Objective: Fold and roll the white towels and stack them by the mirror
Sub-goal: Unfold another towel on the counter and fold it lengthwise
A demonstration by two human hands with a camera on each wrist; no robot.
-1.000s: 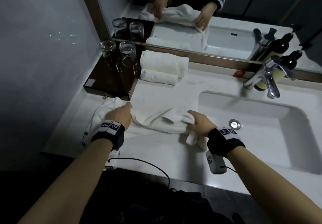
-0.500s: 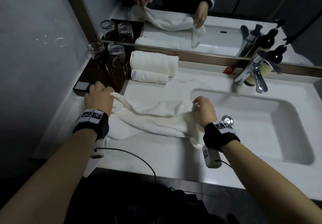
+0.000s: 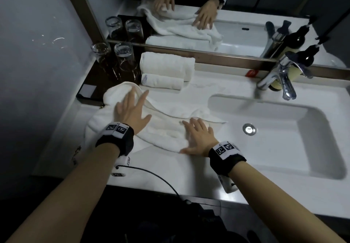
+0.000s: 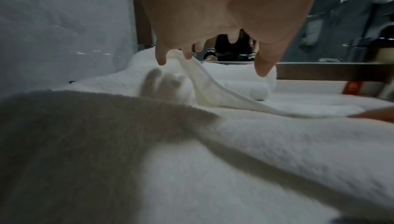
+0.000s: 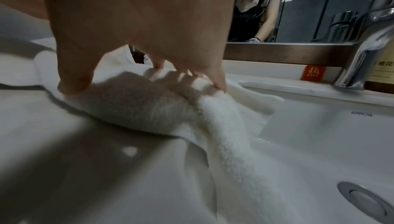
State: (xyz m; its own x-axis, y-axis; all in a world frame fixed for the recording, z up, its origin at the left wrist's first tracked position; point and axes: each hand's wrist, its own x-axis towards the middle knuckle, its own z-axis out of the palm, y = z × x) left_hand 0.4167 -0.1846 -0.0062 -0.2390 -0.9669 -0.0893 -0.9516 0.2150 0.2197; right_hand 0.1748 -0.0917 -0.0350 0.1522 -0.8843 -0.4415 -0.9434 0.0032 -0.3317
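At worktop's left end, both hands went from gripping to flat: left hand [image 3: 130, 110] & right hand [image 3: 198, 138] spread, pressing towel [image 3: 166, 129]. Fold laid, prob. smoothing next; two rolled towels [image 3: 166, 70] by mirror [image 3: 236, 2].

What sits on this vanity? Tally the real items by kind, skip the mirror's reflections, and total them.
White terry towels: 3, one loose towel under both hands, one large roll, one small roll
Clear drinking glasses: 2
Chrome faucet: 1
Dark pump bottles: 1
Total: 7
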